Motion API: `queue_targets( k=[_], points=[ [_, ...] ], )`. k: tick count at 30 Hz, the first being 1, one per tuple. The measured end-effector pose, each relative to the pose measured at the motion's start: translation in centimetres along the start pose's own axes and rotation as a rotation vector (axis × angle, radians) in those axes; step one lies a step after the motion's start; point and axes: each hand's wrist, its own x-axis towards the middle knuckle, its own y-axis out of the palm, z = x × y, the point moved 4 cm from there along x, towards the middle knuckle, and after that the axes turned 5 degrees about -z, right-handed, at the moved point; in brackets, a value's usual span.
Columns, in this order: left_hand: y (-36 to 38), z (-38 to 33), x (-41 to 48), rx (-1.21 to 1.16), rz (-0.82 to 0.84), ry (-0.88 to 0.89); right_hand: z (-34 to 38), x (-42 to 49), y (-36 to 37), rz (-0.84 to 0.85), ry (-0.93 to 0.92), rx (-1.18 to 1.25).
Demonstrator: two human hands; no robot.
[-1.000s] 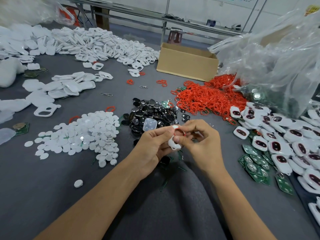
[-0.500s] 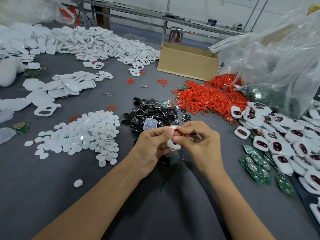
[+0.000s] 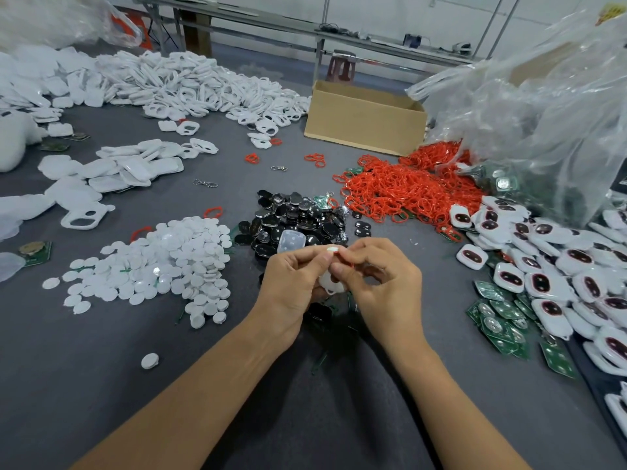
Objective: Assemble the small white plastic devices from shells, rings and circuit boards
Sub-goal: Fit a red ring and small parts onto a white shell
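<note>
White shell [image 3: 330, 285] sits in both hands, held above the grey desk [image 3: 101, 385] just in front of the heap of black parts [image 3: 298, 217].

- Left grip [image 3: 291, 279]: fingers curled round the shell from the left, thumb lying along its upper edge.
- Right grip [image 3: 380, 283]: thumb and forefinger pinched closed at the top of the shell, on a red ring [image 3: 336, 253]. Only slivers of red show between the fingertips, and whether the ring is seated in the shell cannot be told.
- Both forearms reach in from the bottom of the view.

Stock on the desk:
- White discs [image 3: 163, 262] in a loose pile, left of the hands.
- Red rings pile [image 3: 407, 191], beyond and to the right.
- Green circuit boards [image 3: 498, 320], right of the hands.
- Shells with dark windows [image 3: 543, 276], heaped against the boards.
- Translucent cover [image 3: 291, 240] lying on the black heap.
- Cardboard box [image 3: 363, 127] and clear plastic bag [image 3: 543, 113] at the far right.
- Open white frames [image 3: 190, 86] heaped far left.
</note>
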Motion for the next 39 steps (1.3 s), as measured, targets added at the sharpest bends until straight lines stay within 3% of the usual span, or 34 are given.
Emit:
queue_targets(
  k=[3, 7, 11, 22, 26, 29, 33, 39],
  points=[
    [0.0, -0.3, 0.1, 0.023, -0.037, 0.053, -0.2, 0.2, 0.0, 0.034, 0.104, 0.077],
    [0.2, -0.9, 0.1, 0.18, -0.019, 0.219, -1.0, 0.3, -0.1, 0.046, 0.413, 0.256],
    [0.5, -1.0, -0.4, 0.25, -0.02, 0.315, -1.0, -0.4, 0.7, 0.211, 0.597, 0.466],
    [0.6, -0.8, -0.2, 0.189, -0.034, 0.252, -0.6, -0.2, 0.6, 0.085, 0.357, -0.006],
    [0.4, -0.6, 0.1, 0.222, -0.037, 0.243, -0.6, 0.0, 0.3, 0.074, 0.311, -0.055],
    [-0.5, -1.3, 0.6, 0.241, -0.153, 0.298, -0.8, 0.3, 0.1, 0.034, 0.322, -0.003],
    [-2.5, -1.2, 1.5, 0.079, -0.316, 0.182, -1.9, 1.2, -1.8, -0.08, 0.337, -0.048],
    [-2.3, -0.8, 1.6, 0.025, -0.29, 0.141, -2.4, 1.0, -1.3, 0.125, 0.247, -0.401]
  ],
)
